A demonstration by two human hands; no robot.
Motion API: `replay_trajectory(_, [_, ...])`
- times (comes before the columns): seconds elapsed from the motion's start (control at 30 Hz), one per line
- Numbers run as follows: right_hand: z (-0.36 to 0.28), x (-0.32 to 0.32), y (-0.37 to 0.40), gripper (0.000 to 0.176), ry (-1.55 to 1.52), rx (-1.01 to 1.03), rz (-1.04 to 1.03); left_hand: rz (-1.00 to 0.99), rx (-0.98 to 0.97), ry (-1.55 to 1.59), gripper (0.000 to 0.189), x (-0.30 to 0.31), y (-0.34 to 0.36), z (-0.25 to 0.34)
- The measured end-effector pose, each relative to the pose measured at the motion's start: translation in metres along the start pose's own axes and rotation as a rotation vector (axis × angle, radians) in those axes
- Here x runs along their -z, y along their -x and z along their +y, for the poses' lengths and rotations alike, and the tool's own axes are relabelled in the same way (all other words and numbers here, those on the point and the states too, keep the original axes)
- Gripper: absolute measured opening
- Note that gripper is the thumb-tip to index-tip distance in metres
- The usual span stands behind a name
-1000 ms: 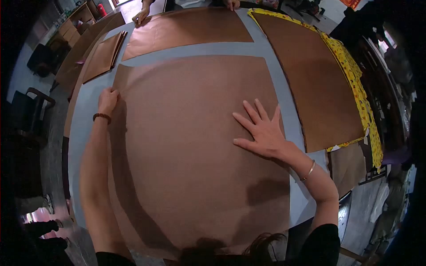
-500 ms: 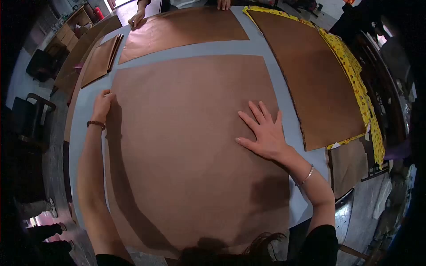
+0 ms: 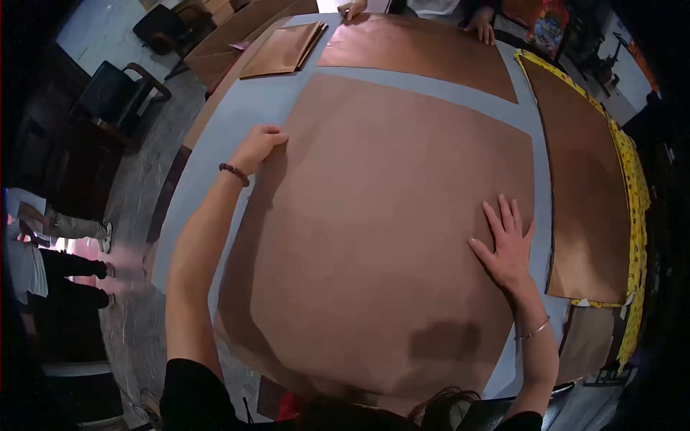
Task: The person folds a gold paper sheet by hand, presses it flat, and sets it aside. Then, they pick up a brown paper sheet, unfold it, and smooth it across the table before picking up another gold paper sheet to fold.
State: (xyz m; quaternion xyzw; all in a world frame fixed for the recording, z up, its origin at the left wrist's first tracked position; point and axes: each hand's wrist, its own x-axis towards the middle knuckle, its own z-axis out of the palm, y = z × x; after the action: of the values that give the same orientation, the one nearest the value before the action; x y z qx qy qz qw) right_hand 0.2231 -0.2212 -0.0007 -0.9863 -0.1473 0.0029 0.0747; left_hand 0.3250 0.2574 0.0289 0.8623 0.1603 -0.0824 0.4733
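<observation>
A large brown sheet of paper (image 3: 388, 215) lies spread over the pale blue-grey tabletop (image 3: 241, 115). My left hand (image 3: 260, 149) pinches the sheet's left edge near its far left corner, thumb and fingers pressed together. On the right side of the same sheet, my right hand (image 3: 509, 251) rests palm down with its fingers spread. Beyond the far edge lies a shinier brown sheet (image 3: 424, 54), touched by another person's hands (image 3: 352, 8) at its far side.
A folded brown stack (image 3: 284, 50) sits at the far left. Along the right lie brown sheets (image 3: 586, 179) over yellow patterned material (image 3: 636, 194), with a smaller brown piece (image 3: 586, 345) nearer. Chairs (image 3: 115, 93) and people standing (image 3: 65, 251) are off to the left.
My view has turned, so the table appears rotated and shifted to the right. Both my hands keep their places on the sheet, left at the edge, right flat.
</observation>
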Motion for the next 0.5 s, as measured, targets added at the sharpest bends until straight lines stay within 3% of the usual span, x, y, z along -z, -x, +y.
replay_trajectory(0.27, [0.013,0.001,-0.014,0.072,0.023,-0.054,-0.033,0.166,-0.064,0.021,0.009,-0.018,-0.025,-0.006])
replay_trajectory(0.5, [0.02,0.001,-0.032,0.073,0.02,-0.067,-0.042,0.309,-0.061,-0.188,0.02,-0.024,-0.029,0.009])
